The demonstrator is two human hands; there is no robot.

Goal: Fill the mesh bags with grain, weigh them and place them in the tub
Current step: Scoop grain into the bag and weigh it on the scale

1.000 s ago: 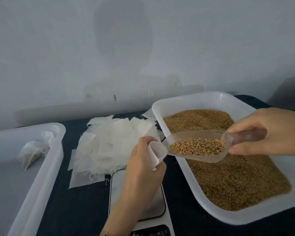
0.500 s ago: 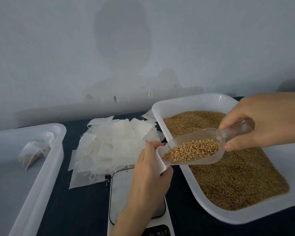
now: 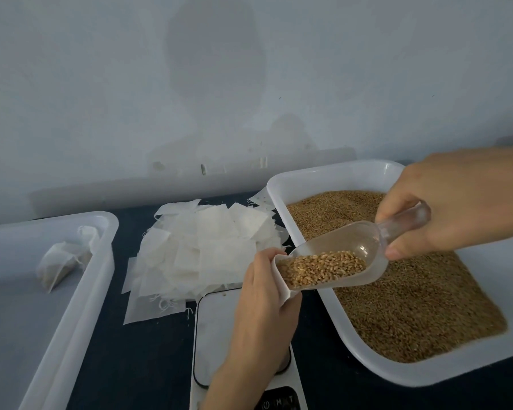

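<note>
Left hand (image 3: 262,294) pinches a mesh bag (image 3: 282,281) by its mouth, propping it open just above the scale (image 3: 219,329) so grain goes straight in; right hand (image 3: 453,202) grips the handle of a clear scoop (image 3: 341,255), tilted spout-down with its lip inside the bag mouth, grain (image 3: 320,267) piled at the low end. Scoop sits over the edge of the grain tray (image 3: 338,176), probably so spills fall back in. Stack of empty bags (image 3: 208,253) lies on the bench (image 3: 148,356) beside the scale, within reach. Tub (image 3: 80,291) at far left holds one filled bag (image 3: 60,261). Judgement: mid-fill, weighing next; risk is grain missing the narrow opening
</note>
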